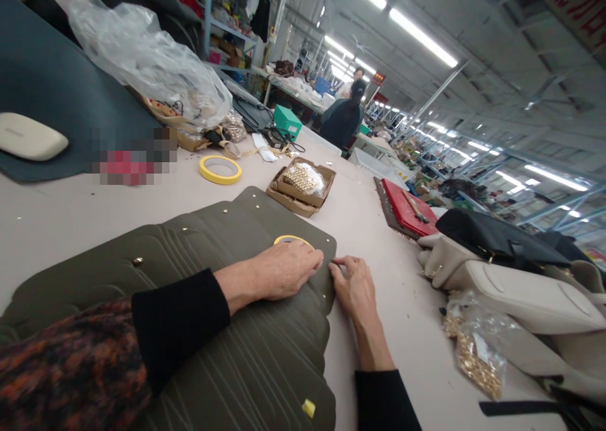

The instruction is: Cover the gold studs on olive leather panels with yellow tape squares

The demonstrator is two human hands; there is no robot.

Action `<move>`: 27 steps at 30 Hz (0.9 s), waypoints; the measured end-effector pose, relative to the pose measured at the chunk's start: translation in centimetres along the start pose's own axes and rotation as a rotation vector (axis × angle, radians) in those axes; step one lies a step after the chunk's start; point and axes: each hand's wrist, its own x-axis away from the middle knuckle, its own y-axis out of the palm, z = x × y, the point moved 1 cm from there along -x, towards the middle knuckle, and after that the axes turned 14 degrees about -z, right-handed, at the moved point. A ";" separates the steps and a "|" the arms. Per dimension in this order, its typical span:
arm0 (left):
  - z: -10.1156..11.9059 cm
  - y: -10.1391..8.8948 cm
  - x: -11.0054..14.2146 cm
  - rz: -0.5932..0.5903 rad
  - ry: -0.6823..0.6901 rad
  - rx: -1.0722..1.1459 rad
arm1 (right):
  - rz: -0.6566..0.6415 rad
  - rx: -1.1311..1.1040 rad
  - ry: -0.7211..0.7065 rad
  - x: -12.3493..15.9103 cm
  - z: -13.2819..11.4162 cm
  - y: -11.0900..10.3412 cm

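Studs (225, 211) are already set in the sheet (253, 235) beyond the left hand (287, 270) and right hand (354, 286), whose holds, like what remains, cannot be told.

Olive-green panels (255, 361) with a smooth, matte face lie flat in what looks like an overlapping spread, filling the lower left and center of the frame. Rounded corners and stepped edges run down their right side, near the middle of the picture, while pale curved lines cross the surface. Small, shiny gold-toned fittings (137, 260) dot the upper edge and right end. Near frame center, a yellow-edged roll of tape (284, 238) rests on the panels, partly hidden.
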 end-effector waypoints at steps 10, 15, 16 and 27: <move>-0.1 -0.6 0.1 -0.046 -0.019 0.070 | -0.065 -0.149 -0.006 0.0 0.1 0.1; -0.3 -0.3 0.0 -0.040 -0.020 0.109 | -0.065 -0.183 -0.036 0.1 0.0 0.1; -0.4 -0.3 0.0 -0.036 -0.018 0.116 | -0.087 -0.232 -0.027 0.2 0.0 0.0; -0.5 -0.6 0.1 -0.018 -0.047 0.102 | -0.450 -0.762 -0.083 1.0 -0.9 0.3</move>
